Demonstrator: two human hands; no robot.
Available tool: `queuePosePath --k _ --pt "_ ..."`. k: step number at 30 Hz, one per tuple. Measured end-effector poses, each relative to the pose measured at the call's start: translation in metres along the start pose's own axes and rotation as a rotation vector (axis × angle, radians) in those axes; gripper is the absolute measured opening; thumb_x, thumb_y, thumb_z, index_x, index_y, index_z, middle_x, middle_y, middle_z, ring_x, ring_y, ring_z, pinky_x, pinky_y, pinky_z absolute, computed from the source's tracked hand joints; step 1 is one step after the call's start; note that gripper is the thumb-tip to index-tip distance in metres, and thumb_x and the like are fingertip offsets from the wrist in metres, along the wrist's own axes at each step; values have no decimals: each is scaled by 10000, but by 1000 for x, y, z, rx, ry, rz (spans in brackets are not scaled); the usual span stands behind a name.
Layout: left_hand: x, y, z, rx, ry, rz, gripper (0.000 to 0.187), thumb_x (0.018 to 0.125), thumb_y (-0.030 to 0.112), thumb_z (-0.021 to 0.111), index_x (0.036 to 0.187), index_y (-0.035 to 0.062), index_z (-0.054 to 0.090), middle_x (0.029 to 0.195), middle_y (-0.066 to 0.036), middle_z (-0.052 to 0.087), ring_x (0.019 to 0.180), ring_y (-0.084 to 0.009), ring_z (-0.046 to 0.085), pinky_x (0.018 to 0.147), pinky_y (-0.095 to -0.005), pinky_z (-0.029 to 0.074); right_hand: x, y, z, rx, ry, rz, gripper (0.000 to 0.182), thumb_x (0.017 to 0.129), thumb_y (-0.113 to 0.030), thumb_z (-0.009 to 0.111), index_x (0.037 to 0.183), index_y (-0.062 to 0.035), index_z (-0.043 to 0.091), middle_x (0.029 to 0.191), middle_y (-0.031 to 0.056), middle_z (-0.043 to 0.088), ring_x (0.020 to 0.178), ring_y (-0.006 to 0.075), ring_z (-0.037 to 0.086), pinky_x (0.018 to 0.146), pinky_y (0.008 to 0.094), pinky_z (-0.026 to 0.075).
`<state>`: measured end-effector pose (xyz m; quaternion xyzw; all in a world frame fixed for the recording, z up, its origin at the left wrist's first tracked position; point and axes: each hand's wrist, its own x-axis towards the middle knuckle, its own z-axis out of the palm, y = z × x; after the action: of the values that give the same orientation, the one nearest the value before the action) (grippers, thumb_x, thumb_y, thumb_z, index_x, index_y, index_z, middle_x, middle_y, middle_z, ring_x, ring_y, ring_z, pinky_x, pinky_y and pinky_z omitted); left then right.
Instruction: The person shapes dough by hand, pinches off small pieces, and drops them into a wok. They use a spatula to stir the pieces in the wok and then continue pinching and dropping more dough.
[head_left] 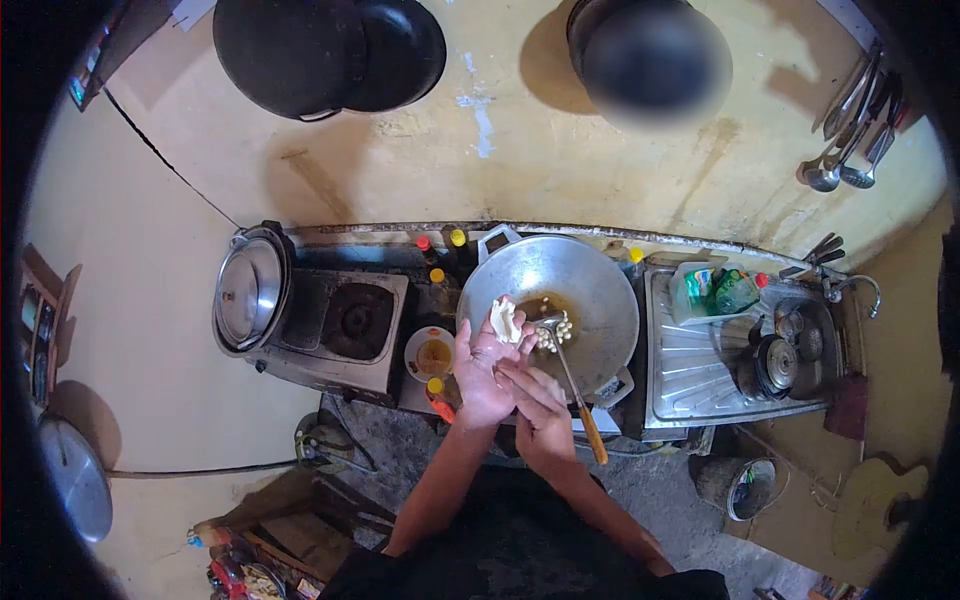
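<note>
My left hand is palm up over the near left part of a large metal wok, with a lump of pale dough lying on its fingers. Close beside it, my right hand has its fingers extended against the left palm. Oil and several small pale pieces are in the wok. A slotted ladle with a wooden handle rests in the wok, its handle leaning over the near rim.
A gas stove with a lidded pot stands at left. Beside the wok are a bowl and bottles. A steel sink is at right, with a bucket below.
</note>
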<state>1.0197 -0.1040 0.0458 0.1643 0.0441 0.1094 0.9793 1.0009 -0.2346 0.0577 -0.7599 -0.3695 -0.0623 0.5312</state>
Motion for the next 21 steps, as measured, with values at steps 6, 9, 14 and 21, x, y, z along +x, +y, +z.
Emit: queuePosePath --k 6,9,14,21 --pt "0 6 -5 -45 21 -2 657 980 583 331 1365 71 479 1147 -101 543 1096 -247 503 1051 -396 372 1 -9 -7 -197 -126 -19 573 757 78 530 1315 -34 598 1427 112 538 1373 324 446 1032 453 387" --pt "-2 1 -6 -22 45 -53 692 969 613 319 1359 65 480 1149 -114 534 1109 -259 493 1056 -399 365 11 -7 2 -155 -86 -25 557 769 54 517 1314 -22 600 1398 124 565 1357 334 469 1034 459 381" --pt "4 18 -1 -73 -28 -26 728 962 636 291 1367 57 467 1149 -127 531 1116 -278 488 1057 -414 358 1 -3 0 -199 -120 -88 579 765 46 537 1337 -31 580 1434 121 532 1399 308 420 1025 481 362" --pt "3 17 3 -28 49 -25 785 956 674 235 1363 42 463 1187 -152 544 1093 -292 515 1039 -403 381 11 -11 5 -164 -136 -90 595 749 47 563 1332 -65 592 1446 78 532 1416 284 404 1013 459 346"
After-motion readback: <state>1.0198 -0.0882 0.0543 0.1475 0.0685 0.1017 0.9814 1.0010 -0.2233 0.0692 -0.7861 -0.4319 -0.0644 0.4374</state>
